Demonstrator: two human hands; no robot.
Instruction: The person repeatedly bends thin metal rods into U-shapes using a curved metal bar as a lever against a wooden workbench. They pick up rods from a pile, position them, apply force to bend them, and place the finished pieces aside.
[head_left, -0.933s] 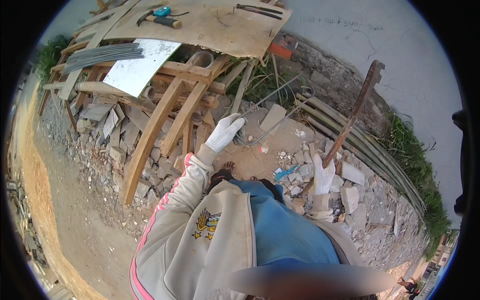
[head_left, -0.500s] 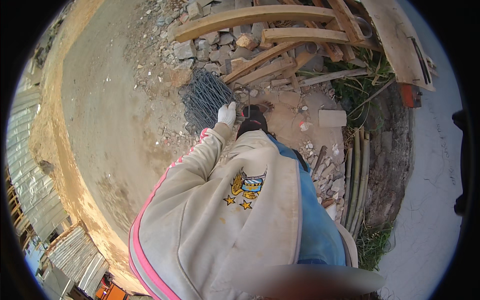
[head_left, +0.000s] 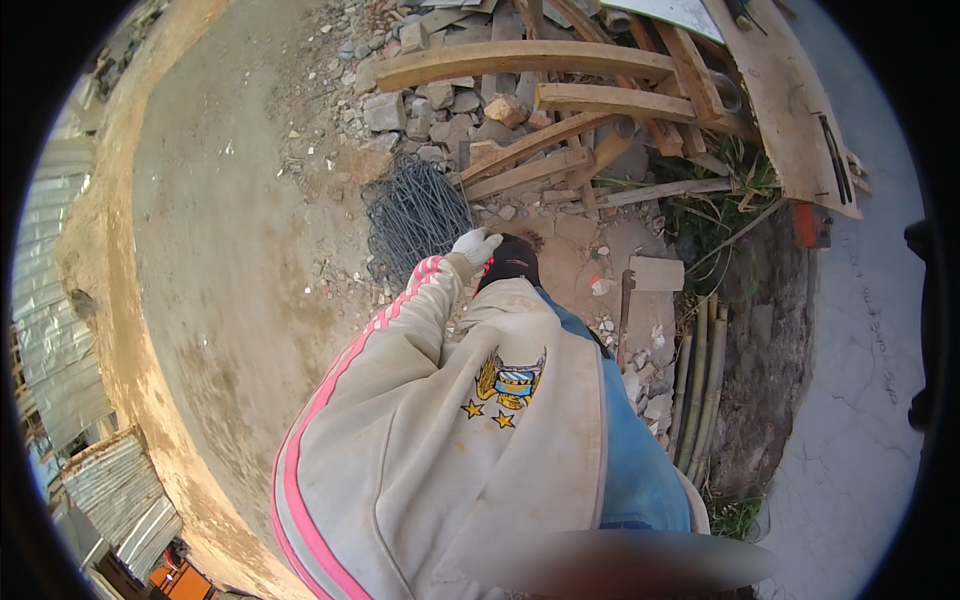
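Observation:
My left hand (head_left: 477, 246), in a white glove, reaches beyond my body at the right edge of a pile of thin grey steel stirrups (head_left: 416, 215). Its fingers look curled, and what they hold, if anything, I cannot make out. Just beside the glove is black clothing with a small red mark (head_left: 512, 262), over my lower leg. The light sleeve with pink stripes (head_left: 390, 312) covers my left arm. My right hand is hidden behind my jacket (head_left: 480, 440).
Wooden beams (head_left: 530, 62) lie over rubble (head_left: 384, 112) at the far side. Bamboo poles (head_left: 706, 390) and a pale wall (head_left: 850, 400) run along the right. To the left stretches smooth grey ground (head_left: 215, 240), with corrugated metal sheets (head_left: 60, 300) further out.
My left hand has moved right, from the stirrup pile toward the black clothing. The bent metal rod seen beside the glove before no longer shows. The view has shifted slightly.

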